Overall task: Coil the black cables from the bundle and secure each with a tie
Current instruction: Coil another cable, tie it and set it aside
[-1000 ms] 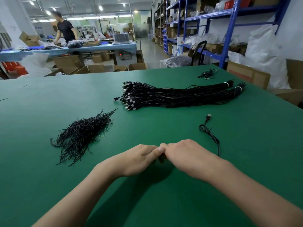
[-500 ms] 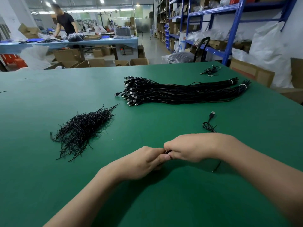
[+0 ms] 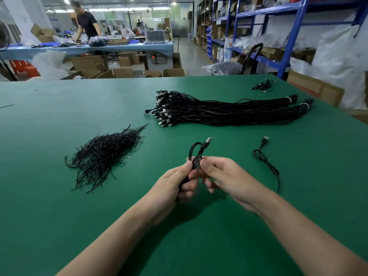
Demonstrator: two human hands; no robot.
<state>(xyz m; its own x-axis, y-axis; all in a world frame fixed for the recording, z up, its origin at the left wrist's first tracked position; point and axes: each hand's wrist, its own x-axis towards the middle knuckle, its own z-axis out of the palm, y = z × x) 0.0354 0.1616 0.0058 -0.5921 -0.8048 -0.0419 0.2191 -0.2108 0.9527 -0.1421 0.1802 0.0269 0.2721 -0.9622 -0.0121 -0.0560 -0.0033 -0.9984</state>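
A coiled black cable (image 3: 197, 151) stands upright above the green table (image 3: 59, 206), its USB plug pointing up and away. My left hand (image 3: 175, 186) grips the coil's lower part. My right hand (image 3: 223, 176) pinches the coil near its middle with thumb and forefinger; whether a tie is on it is hidden. The big bundle of black cables (image 3: 223, 110) lies further back, banded at its right end. A heap of black ties (image 3: 103, 154) lies to the left.
A single loose cable (image 3: 264, 158) lies on the table right of my hands. A few small cables (image 3: 262, 85) sit near the far right corner. Cardboard boxes, blue shelving and a person at another bench are beyond the table.
Both hands have lifted from the table surface. The coiled cable, earlier hidden between my hands, now stands up in view with its plug showing.
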